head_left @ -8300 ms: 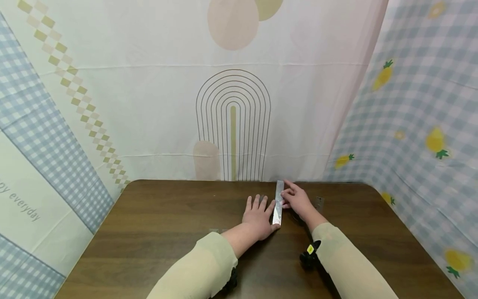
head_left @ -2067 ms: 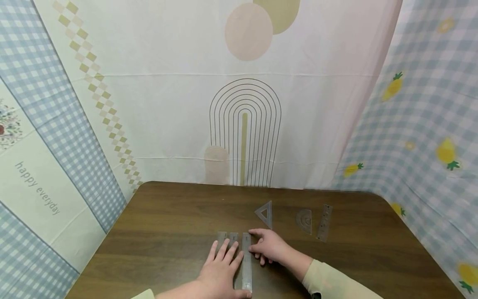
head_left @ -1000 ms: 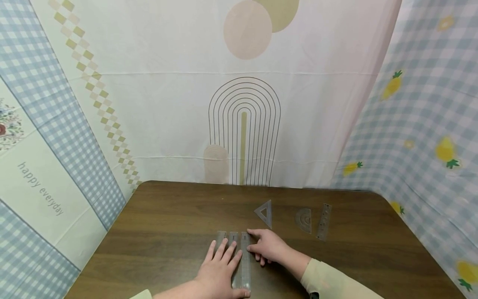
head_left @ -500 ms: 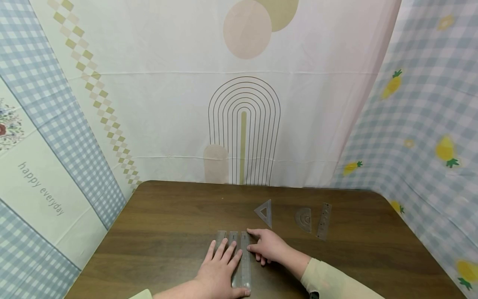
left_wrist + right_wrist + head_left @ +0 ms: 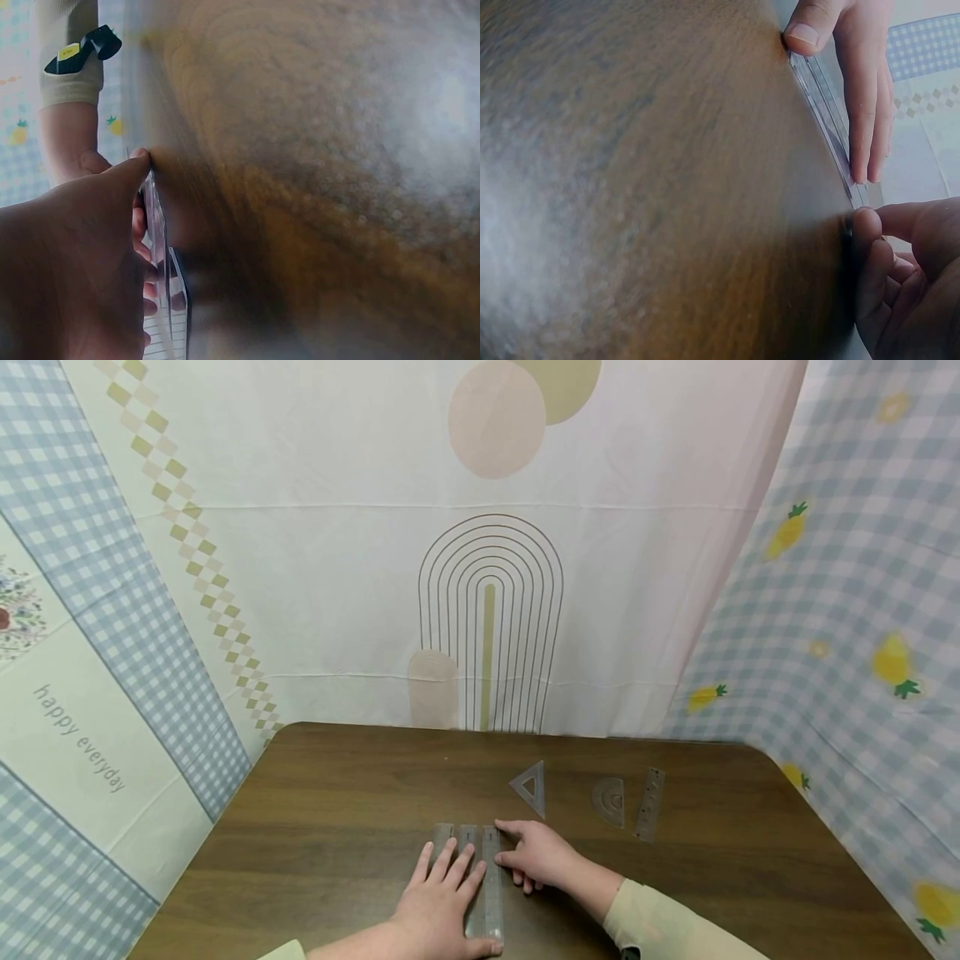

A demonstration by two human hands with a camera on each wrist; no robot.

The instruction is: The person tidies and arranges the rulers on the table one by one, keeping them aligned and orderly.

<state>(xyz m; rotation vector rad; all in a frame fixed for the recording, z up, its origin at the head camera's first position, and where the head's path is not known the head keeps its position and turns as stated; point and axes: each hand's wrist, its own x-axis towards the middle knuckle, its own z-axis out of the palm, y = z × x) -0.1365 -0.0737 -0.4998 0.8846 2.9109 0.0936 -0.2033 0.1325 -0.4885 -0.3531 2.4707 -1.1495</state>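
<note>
Three clear rulers lie side by side on the brown table in the head view: a left ruler [image 5: 445, 832], a middle ruler [image 5: 468, 837] and a right ruler [image 5: 492, 885]. Across them spreads my left hand [image 5: 442, 906], fingers straight; its thumb touches the near end of the right ruler. Most of the left ruler is hidden under that hand. My right hand [image 5: 543, 856] rests at the right ruler's far right side, index finger extended to its far corner and thumb against its edge. The other right fingers are curled loosely. Both wrist views show the rulers nearly edge-on.
Farther back lie a clear set square [image 5: 531, 788], a clear protractor [image 5: 611, 802] and a short clear ruler [image 5: 649, 805]. The wooden table [image 5: 337, 793] ends at a patterned cloth [image 5: 337, 593] hanging behind it.
From the back right, both hands have brought the right ruler forward and left, beside the other two. It shifted slightly left after that. Over the last second the hands have stayed almost still.
</note>
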